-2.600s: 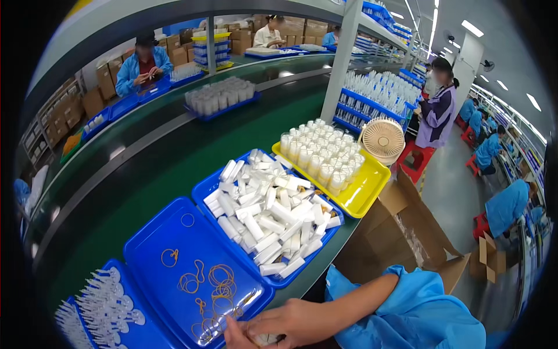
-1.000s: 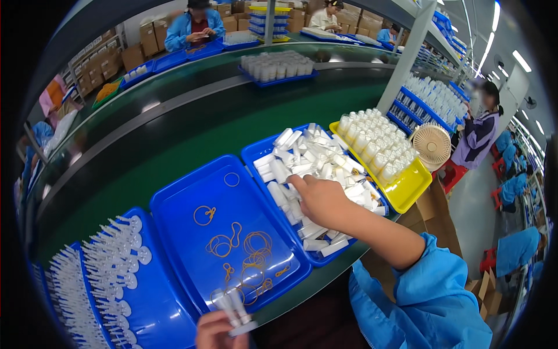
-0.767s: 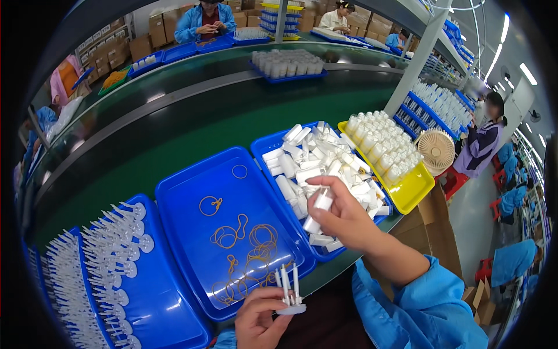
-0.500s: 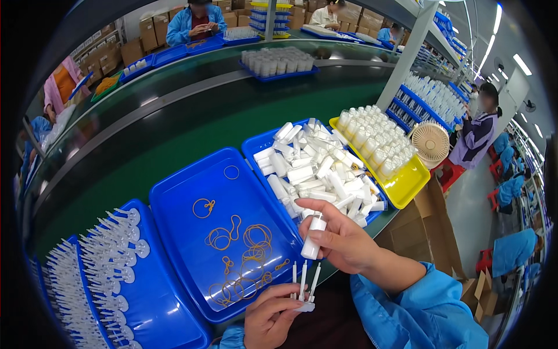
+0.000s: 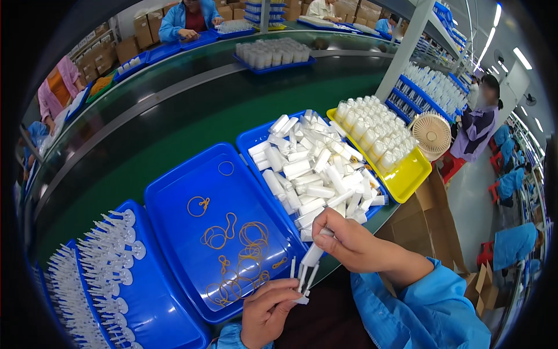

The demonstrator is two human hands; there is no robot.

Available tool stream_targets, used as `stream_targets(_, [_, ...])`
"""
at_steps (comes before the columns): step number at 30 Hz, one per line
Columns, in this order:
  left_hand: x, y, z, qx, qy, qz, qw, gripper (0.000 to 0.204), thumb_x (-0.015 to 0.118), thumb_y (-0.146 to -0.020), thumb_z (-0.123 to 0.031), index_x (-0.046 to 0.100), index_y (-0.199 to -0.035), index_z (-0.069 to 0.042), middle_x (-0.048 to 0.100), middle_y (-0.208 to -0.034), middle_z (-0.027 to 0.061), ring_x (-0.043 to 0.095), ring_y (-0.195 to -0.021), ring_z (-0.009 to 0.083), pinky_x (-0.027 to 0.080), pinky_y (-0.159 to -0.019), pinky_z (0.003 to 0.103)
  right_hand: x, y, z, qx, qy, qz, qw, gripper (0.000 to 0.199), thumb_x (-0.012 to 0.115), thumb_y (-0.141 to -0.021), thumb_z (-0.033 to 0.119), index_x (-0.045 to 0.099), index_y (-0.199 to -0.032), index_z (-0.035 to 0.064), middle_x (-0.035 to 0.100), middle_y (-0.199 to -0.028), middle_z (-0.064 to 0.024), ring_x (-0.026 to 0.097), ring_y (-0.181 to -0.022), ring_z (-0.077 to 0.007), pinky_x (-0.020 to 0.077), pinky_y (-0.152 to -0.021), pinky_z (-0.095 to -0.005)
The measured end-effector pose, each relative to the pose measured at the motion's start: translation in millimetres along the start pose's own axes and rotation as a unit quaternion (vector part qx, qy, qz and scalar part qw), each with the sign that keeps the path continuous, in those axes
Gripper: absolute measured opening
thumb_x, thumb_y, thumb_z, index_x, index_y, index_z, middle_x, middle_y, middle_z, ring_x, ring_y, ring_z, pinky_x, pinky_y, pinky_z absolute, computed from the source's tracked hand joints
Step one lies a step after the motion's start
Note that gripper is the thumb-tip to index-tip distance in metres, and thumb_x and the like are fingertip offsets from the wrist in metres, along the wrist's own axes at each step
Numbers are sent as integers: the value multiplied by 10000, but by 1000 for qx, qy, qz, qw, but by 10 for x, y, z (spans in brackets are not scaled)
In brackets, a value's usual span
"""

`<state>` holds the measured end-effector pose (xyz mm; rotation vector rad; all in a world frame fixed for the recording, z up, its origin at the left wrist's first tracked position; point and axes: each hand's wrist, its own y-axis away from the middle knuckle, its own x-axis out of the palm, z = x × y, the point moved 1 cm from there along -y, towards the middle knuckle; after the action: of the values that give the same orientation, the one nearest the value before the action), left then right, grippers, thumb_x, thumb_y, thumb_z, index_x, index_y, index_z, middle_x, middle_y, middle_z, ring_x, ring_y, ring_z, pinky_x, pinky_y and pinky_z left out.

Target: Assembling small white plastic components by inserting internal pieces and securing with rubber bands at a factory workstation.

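Head view: A clear-white plastic piece with thin upright prongs on a flat base (image 5: 301, 300) is grasped by its base between the thumb and fingers of the left hand (image 5: 270, 311). A smooth white plastic cylinder (image 5: 312, 254) is grasped near its upper end by the curled fingers of the right hand (image 5: 349, 241). The cylinder is held tilted, its lower end brought against the prongs; whether a prong is enclosed by it cannot be told. Both objects are held above the near edge of the dark green tabletop (image 5: 192, 119).

Thin tan rubber bands (image 5: 251, 250) are scattered in a shallow blue plastic tray (image 5: 174, 227), just beside the left hand. To its right, loose white cylinders (image 5: 317, 168) are heaped in a second blue tray (image 5: 247, 139). Beyond these, clear cups with white contents (image 5: 372, 131) are stood in rows in a yellow plastic tray (image 5: 410, 180). At far left, pronged clear-white pieces (image 5: 107, 256) are laid in overlapping blue trays (image 5: 160, 296). A round beige fan (image 5: 431, 135) is placed just beside the yellow tray.
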<state>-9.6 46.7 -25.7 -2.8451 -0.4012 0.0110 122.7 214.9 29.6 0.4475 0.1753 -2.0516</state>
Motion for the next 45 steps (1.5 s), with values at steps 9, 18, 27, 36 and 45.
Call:
stream_targets(9, [10,-94,30,83,-55,7,995,188,635,-738,47,586,-909,-14,540,-998,152,579,-873,251,458,-740,317,54,75,-130,-15,-136,6,991,173,430,-952,221,417,-955,48,449,-802,-7,408,-719,-77,365,-644,-231])
stream_targets(18, [15,-61,178,49,-38,1,998,214,659,-757,5,533,-927,-29,448,-1100,169,569,-908,201,481,-758,283,30,18,-28,-112,95,-38,989,138,475,-920,175,451,-940,41,504,-766,-54,476,-669,-145,380,-619,-288])
stream_targets(27, [41,-50,192,47,-3,-13,999,219,681,-753,-28,537,-918,-39,451,-1046,138,532,-905,177,458,-770,278,141,76,-74,34,-165,65,984,160,457,-931,207,446,-946,48,495,-761,-48,446,-667,-148,366,-638,-281])
stream_targets(36, [109,-82,210,4,131,-91,987,172,642,-779,27,575,-937,32,428,-1093,132,563,-896,167,480,-780,269,362,111,-127,-63,-52,-33,996,139,443,-927,180,445,-948,43,496,-754,-78,460,-691,-207,358,-652,-323])
stream_targets(45, [90,-71,253,-25,161,-72,984,187,635,-782,42,559,-953,44,425,-1104,127,559,-896,158,487,-798,274,416,113,-123,-33,-61,-59,996,149,468,-921,183,450,-944,37,513,-735,-78,503,-659,-161,376,-592,-290])
